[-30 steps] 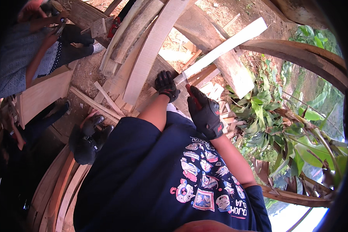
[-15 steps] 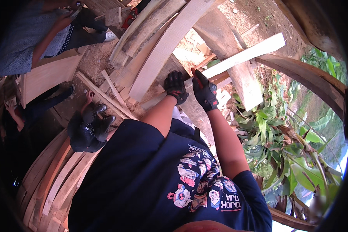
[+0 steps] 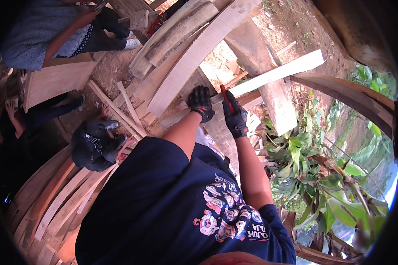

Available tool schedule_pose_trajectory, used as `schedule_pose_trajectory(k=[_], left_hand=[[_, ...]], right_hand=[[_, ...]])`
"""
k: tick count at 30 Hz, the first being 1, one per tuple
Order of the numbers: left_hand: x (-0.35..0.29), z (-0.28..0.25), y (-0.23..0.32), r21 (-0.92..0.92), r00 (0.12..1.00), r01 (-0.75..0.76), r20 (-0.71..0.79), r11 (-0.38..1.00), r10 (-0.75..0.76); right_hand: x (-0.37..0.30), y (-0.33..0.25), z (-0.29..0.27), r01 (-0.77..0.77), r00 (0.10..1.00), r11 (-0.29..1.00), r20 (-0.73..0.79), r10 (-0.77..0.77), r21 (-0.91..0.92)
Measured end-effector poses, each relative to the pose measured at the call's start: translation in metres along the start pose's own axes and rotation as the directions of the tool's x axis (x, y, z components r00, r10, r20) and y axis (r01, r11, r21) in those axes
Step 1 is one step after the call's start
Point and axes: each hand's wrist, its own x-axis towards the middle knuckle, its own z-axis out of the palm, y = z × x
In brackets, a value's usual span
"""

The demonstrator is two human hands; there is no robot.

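Note:
A long, slightly curved wooden strip (image 3: 278,74) runs slantwise in front of me, its far right part bright in the sun. My left hand (image 3: 201,104), in a black glove, lies over the strip's nearer part with its fingers stretched forward. Just right of it, my right hand (image 3: 235,116), gloved too, is closed around a slim red tool (image 3: 227,99) beside the strip. The tool's exact kind cannot be made out. Under the strip lies a broad rough plank (image 3: 278,106).
Long curved boards (image 3: 194,53) lie ahead on the left. A person crouches at left in a black cap (image 3: 90,148); another stands near a wooden panel (image 3: 59,86). Stacked planks (image 3: 70,201) fill the lower left. Leafy plants (image 3: 300,150) grow at right.
My right hand has shifted slightly down and right, and more of the red tool shows. My left hand stays nearly in place. The crouching person's head has moved slightly left.

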Motion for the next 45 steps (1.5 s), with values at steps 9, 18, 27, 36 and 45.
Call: schedule_pose_trajectory(k=[9, 18, 27, 36, 45], left_hand=[[0.002, 0.006, -0.004, -0.018, 1.000, 0.011, -0.002, 1.000, -0.011], [0.003, 0.020, -0.003, -0.002, 0.999, -0.014, -0.029, 1.000, 0.014], [0.010, 0.015, -0.006, 0.052, 1.000, -0.002, 0.002, 0.999, 0.002], [-0.004, 0.007, 0.000, 0.045, 0.998, 0.006, -0.055, 0.999, -0.003], [0.001, 0.009, 0.001, 0.071, 0.999, 0.021, -0.032, 0.997, -0.018]], right_hand=[[0.031, -0.039, -0.007, -0.151, 0.984, 0.981, 0.079, 0.161, -0.124], [-0.084, -0.082, -0.106, -0.049, 0.998, 0.999, 0.029, 0.048, 0.019], [-0.177, -0.122, -0.189, -0.190, 0.982, 0.981, -0.007, 0.190, 0.026], [-0.184, -0.143, -0.184, -0.182, 0.983, 0.983, 0.020, 0.182, 0.023], [-0.154, -0.127, -0.189, -0.129, 0.992, 0.987, -0.032, 0.126, -0.101]])
